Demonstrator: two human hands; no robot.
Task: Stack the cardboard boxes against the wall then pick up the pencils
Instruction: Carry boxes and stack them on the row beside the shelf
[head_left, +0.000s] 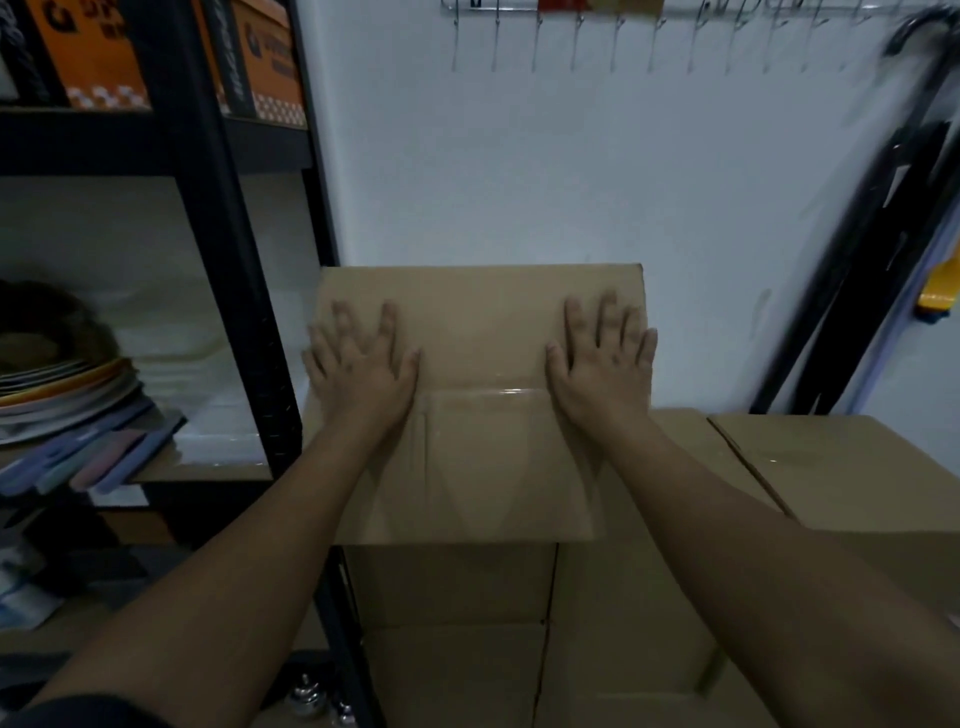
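hidden: the near side of the top cardboard box and what it rests on are partly covered by both forearms; the stack under it runs off the bottom edge.
hard to make out: whether the top box's far edge touches the white wall or stops just short cannot be told.
blurred: a pile of flat round pieces and some pastel strips on the shelf at left are too smeared to identify.
cut off: the hook rail along the top edge and the orange cartons on the upper shelf show only in part.
left hand: lies flat on the box top near its left edge, fingers straight and spread, gripping nothing.
right hand: flat on the box top near its right edge, fingers straight and spread, likewise gripping nothing.
task thing: the top box sits on the stack in front of the wall, with clear tape across its lid between the hands.
surroundings: a black shelf rack stands just beside the box on the left; another cardboard box sits lower at right.
in the way: a black folded frame leans on the wall at far right, a yellow piece beside it.
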